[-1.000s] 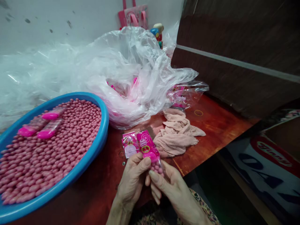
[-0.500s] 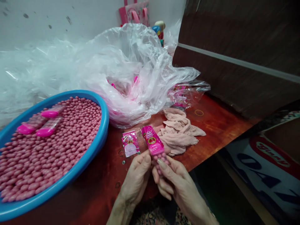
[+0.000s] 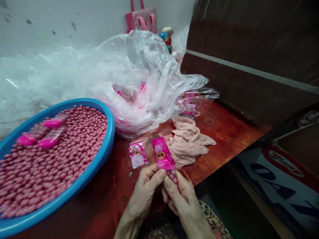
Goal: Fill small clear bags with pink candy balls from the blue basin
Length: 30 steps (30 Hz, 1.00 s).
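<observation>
Between my hands is a small clear candy pack with a magenta printed label (image 3: 163,154) over its upper part. Round pink candies (image 3: 172,176) show through its lower end. My left hand (image 3: 144,191) pinches the pack's lower left side with thumb and fingers. Closed around the bottom, my right hand (image 3: 183,199) has its thumb on the front and hides part of the candies. Just left of the pack, several flat printed labels (image 3: 137,154) lie in a small pile on the table. A crumpled beige cloth (image 3: 190,141) lies to the right.
A blue basin (image 3: 111,122) full of pink candies, with 3 clear pink-capped containers (image 3: 48,142) on top, stands left. Large crumpled plastic bags (image 3: 157,79) lie behind. A dark box (image 3: 249,43) borders the right; a printed carton (image 3: 281,186) sits below the table edge.
The pack has turned a little, its label now facing me more squarely. My left thumb has moved close to the right thumb at the label's lower edge. The view has shifted slightly.
</observation>
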{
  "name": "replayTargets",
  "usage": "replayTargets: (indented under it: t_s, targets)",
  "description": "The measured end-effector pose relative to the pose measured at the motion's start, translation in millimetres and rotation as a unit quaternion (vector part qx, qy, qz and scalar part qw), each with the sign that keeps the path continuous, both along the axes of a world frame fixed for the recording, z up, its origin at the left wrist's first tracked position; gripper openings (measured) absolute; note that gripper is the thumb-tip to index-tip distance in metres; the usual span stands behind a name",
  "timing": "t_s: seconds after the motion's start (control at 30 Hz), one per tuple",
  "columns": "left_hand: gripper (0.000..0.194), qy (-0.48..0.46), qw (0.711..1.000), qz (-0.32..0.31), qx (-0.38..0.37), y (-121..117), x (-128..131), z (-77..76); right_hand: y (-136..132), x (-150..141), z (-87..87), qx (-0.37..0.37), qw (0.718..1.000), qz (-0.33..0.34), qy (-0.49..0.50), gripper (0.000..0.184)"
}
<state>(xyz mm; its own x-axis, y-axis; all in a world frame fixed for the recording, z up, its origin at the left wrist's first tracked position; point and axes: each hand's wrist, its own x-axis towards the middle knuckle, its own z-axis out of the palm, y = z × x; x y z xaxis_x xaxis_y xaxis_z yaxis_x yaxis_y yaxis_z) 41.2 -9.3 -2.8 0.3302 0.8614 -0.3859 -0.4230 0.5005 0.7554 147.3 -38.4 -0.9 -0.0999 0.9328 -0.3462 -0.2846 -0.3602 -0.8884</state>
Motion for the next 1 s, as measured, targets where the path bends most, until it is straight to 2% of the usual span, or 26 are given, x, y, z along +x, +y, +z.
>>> replayTargets:
  t_s: [0.07,0.13,0.23,0.33,0.5,0.6,0.67,0.8,0.93,1.0]
  targets:
    - [0.031,-0.024,1.000,0.016,-0.006,0.7,1.2,1.7,1.2,-0.8,-2.3,0.021,1.000,0.013,-0.004,0.035]
    - [0.033,-0.039,0.999,0.034,-0.016,2.1,2.2,3.1,3.3,-0.7,-4.5,0.034,0.998,0.056,0.022,0.035]
    - [0.030,-0.037,0.998,0.052,-0.028,4.6,2.7,4.1,5.1,-0.7,-5.1,0.032,0.994,0.088,0.057,0.035]
    - [0.026,-0.019,0.998,0.054,-0.023,6.2,2.0,4.1,2.9,-2.2,-3.1,0.030,0.997,0.067,0.037,0.035]
    - [0.022,0.003,1.000,0.015,-0.027,5.3,-0.6,4.7,-4.8,-2.4,-2.4,0.004,0.997,0.018,-0.076,0.040]
    - [0.022,0.006,0.999,-0.005,-0.036,3.6,-1.1,5.8,-6.5,0.0,-3.9,0.020,0.992,0.002,-0.126,0.041]
    - [0.025,0.006,0.999,0.004,-0.041,3.1,-0.7,6.3,-5.1,0.4,-5.0,0.038,0.991,0.005,-0.131,0.040]
    - [0.033,-0.004,0.998,0.049,-0.042,5.2,0.9,9.2,1.1,-4.7,-6.7,0.045,0.997,0.031,-0.059,0.038]
    - [0.028,0.006,0.998,0.062,-0.022,6.4,1.9,13.6,3.1,-13.7,-7.3,0.004,0.997,0.044,0.055,0.044]
    - [0.026,0.013,0.997,0.067,-0.024,5.3,2.6,13.4,2.0,-16.6,-7.4,-0.007,0.997,0.030,0.074,0.045]
